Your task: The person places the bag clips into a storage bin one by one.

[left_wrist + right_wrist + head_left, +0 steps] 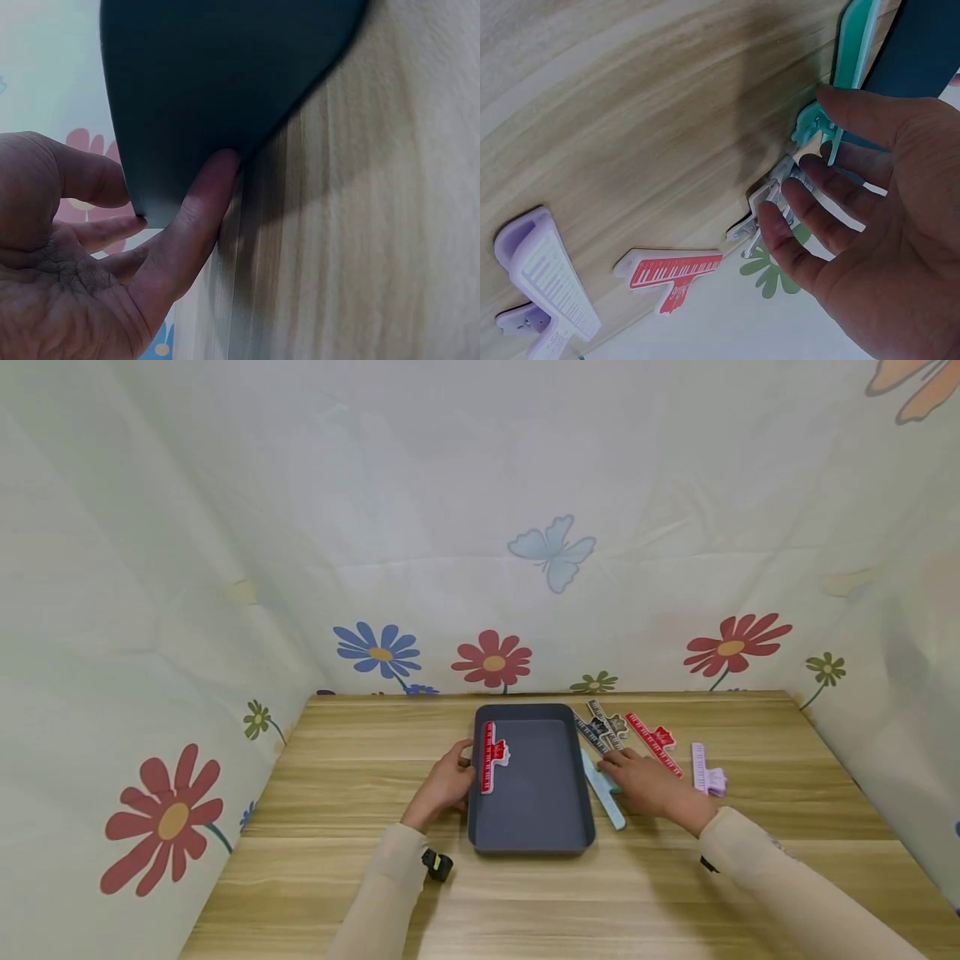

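A dark grey rectangular tray [532, 793] lies on the table with a red and white clip [488, 768] inside along its left wall. My left hand [447, 778] holds the tray's left side. In the left wrist view the thumb [214, 180] presses the outer wall low down, while other fingers reach the rim. Just right of the tray, my right hand [645, 782] pinches a teal long-bar clip [603, 793] by its handle. The right wrist view shows the teal clip [853, 45] between thumb and index finger, its bar beside the tray wall.
Behind the right hand lie two dark clips [592, 732], partly overlapping. A second red clip [654, 743] and a lilac clip [705, 772] lie farther right on the wooden table [360, 768]. A flower-printed curtain [420, 568] encloses the table's back and sides.
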`<state>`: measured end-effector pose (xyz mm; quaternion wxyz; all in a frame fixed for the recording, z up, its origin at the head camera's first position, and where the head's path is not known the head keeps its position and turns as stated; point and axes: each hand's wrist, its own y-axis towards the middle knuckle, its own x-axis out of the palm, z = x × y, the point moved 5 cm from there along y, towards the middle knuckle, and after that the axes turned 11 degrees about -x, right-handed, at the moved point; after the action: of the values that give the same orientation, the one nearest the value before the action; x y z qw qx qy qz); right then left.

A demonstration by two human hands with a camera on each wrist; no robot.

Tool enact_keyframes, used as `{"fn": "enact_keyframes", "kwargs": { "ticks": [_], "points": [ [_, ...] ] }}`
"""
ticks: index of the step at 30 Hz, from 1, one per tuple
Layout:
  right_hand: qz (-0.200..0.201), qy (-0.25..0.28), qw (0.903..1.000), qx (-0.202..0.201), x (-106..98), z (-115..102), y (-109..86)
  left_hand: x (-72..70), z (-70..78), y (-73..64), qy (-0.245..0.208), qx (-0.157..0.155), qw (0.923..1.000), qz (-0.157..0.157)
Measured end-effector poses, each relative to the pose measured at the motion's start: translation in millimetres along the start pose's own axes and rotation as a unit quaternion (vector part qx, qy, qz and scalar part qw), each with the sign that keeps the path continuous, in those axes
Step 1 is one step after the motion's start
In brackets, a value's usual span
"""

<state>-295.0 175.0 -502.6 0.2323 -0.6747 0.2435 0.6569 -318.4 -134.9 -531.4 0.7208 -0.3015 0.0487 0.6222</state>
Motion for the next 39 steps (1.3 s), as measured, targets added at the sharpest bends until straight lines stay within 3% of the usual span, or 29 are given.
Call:
{"fn": "enact_keyframes", "kwargs": {
  "ticks": [7, 22, 29, 39],
  "points": [
    [-0.005, -0.025, 0.9997, -0.006, 4.7, -1.5, 0.6, 0.0, 1.3, -1.6, 0.006, 0.004, 1.0000, 0.004],
    [0.033, -0.104, 0.9934, -0.033, 0.6, -11.4, -1.4, 0.2, 3.0, -2.1, 0.019, 0.023, 0.9994, 0.015],
    [0.023, -0.095, 0.9948, -0.027, 1.6, -10.6, -3.9, -0.1, 3.3, -1.8, 0.019, 0.023, 0.9995, 0.014],
    [0.040, -0.077, 0.9961, -0.018, 0.4, -8.8, -8.7, 0.3, 3.1, -2.6, 0.016, 0.017, 0.9996, 0.013]
  ]
}}
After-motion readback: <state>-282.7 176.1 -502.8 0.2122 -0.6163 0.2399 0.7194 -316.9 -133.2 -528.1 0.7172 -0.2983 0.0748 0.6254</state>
